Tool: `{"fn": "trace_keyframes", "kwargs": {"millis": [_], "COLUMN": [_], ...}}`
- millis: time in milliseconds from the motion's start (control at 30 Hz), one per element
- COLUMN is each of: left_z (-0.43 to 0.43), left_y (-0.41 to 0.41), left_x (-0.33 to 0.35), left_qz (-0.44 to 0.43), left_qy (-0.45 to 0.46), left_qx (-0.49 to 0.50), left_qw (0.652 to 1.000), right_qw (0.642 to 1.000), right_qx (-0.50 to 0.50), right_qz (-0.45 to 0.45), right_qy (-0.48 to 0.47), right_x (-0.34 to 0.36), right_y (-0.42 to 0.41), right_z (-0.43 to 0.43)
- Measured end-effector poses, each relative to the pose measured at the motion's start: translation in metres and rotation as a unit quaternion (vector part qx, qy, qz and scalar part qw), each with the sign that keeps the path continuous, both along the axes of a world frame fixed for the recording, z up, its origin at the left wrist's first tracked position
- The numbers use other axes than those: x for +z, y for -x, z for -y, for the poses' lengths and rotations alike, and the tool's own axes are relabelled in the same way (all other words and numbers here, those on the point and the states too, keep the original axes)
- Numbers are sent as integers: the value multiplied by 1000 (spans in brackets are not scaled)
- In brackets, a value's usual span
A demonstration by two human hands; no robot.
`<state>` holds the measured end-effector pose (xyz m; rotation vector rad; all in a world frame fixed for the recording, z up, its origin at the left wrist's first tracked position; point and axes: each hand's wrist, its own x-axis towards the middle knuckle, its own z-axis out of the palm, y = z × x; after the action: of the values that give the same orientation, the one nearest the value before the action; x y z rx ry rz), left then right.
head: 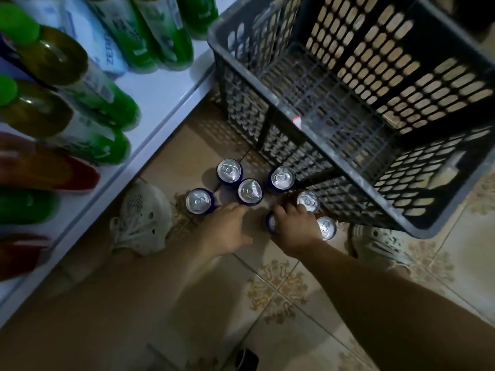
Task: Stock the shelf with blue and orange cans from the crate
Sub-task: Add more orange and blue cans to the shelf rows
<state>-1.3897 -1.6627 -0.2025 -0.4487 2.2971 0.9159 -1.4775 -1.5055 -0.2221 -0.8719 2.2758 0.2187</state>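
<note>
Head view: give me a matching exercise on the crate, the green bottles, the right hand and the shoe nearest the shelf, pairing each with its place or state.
Things:
1. crate
2. green bottles
3. right hand
4. shoe

Place or state:
A. on the white shelf
B. on the floor tiles beside the shelf
C. grips a can
D. no cans visible inside

Pairs: 1-D, 2-A, 3-C, 4-B.

Head view steeply down, crate [294,153] ahead
</note>
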Motion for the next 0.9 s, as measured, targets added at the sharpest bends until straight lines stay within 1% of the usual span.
{"fn": "trace_keyframes", "kwargs": {"millis": [67,167,267,333,433,533,667,733,767,833,900], "left_z": [0,1,6,11,20,35,53,60,63,67,71], "left_y": [3,4,-5,-14,-33,-62,-105,-133,-148,-180,-215], "left_x": [11,48,95,134,201,276,373,420,441,481,511], "left_qz": [4,2,-38,-71,-117,-186,-265,-310,-335,-394,-437], "left_qy": [-28,-87,-121,-149,-186,-196,-194,-171,-151,-117,-90], "left_qx": [13,50,91,127,180,206,227,250,263,290,323], "left_qw": [1000,995,988,978,959,941,917,901,892,864,834], "right_qw": [994,956,923,902,870,818,743,702,689,680,689], "right_qx": [-72,-202,-261,-280,-288,-293,-270,-258,-247,-212,-171], "right_qz": [44,104,97,86,83,83,96,123,127,130,145], "right_qy": [63,183,266,317,392,487,605,653,669,689,689], "right_x": [15,62,126,171,242,321,418,462,481,516,547], "right_y": [-3,-9,-18,-27,-43,-67,-104,-128,-139,-168,-199], "right_z": [-1,2,10,18,32,47,76,92,100,118,134]}}
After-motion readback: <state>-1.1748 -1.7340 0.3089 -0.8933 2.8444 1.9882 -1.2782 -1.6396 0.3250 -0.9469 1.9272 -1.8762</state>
